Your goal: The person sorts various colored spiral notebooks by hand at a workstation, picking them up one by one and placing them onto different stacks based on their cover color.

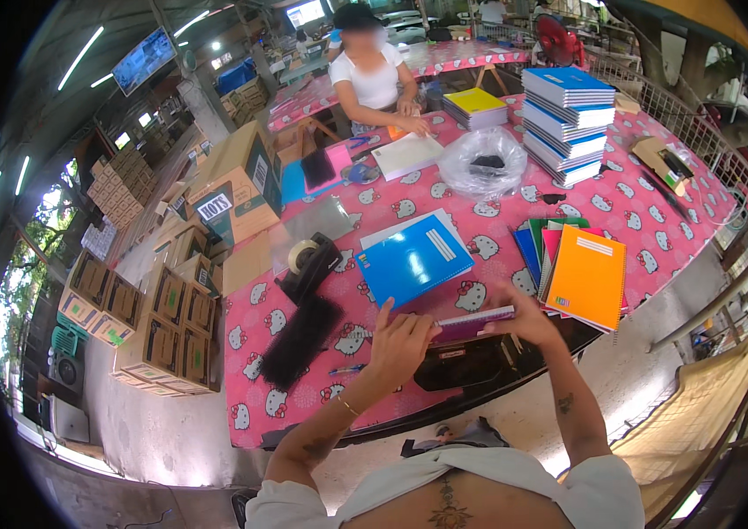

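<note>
left hand [400, 342] grips pink notebook [472, 323] at its 9 o'clock end | right hand [525, 319] grips its 3 o'clock end | notebook sits low over table [259, 353] edge | blue book [413, 260] at 11 o'clock | orange book [587, 278] at 2 o'clock

Notebook [472, 324] at near tabletop [629, 207] edge, between left hand [400, 344] and right hand [528, 322]. Just behind: flat exercise book [413, 258]. Right: fanned notebooks [576, 269]. Left: tape dispenser [308, 260], brush [301, 339] before it. Far side: bag [482, 161], tall book stack [568, 123] to its right. Cartons [167, 326] on floor, left of tabletop.
</note>
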A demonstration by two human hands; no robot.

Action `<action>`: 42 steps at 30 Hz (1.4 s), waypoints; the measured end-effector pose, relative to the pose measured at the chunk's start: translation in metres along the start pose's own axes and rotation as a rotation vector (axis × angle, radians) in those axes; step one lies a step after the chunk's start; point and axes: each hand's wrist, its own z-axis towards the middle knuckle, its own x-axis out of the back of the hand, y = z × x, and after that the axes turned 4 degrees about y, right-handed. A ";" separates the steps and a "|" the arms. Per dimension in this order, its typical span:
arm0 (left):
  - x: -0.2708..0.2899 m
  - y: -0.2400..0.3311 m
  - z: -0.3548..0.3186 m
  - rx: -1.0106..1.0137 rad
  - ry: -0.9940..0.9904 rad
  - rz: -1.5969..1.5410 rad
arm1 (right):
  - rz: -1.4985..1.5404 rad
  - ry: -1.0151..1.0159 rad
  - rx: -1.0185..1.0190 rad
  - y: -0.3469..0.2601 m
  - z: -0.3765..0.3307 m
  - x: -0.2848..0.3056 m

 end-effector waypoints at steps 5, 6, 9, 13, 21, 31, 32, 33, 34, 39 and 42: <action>0.009 -0.006 0.012 0.025 0.125 -0.111 | 0.168 -0.212 0.001 0.013 0.016 -0.016; 0.005 -0.013 0.007 0.020 0.015 -0.109 | 0.186 -0.225 0.008 0.015 0.016 -0.017; 0.007 -0.015 0.014 0.015 -0.130 -0.085 | 0.141 -0.206 -0.156 0.028 0.012 -0.010; -0.027 0.018 0.007 0.150 0.044 0.132 | 0.045 -0.179 -0.087 0.025 0.014 -0.014; -0.044 0.013 0.029 0.250 0.135 0.249 | 0.138 -0.155 -0.064 0.036 0.013 -0.009; -0.061 0.034 0.010 0.129 -0.077 0.183 | 0.091 -0.175 -0.127 0.025 0.014 -0.009; -0.078 0.040 -0.029 -0.036 -0.056 0.208 | 0.098 -0.190 -0.116 0.024 0.016 -0.015; -0.057 0.057 -0.006 -0.226 -0.034 0.202 | 0.107 -0.160 -0.090 0.028 0.014 -0.012; -0.045 0.056 0.038 0.099 -0.482 0.247 | 0.115 -0.129 -0.063 0.032 0.014 -0.008; -0.094 0.042 -0.019 -0.120 -0.045 0.224 | 0.050 -0.190 -0.005 0.044 0.015 -0.012; -0.058 0.048 0.039 -0.114 -0.069 0.327 | 0.096 -0.169 0.028 0.046 0.017 -0.007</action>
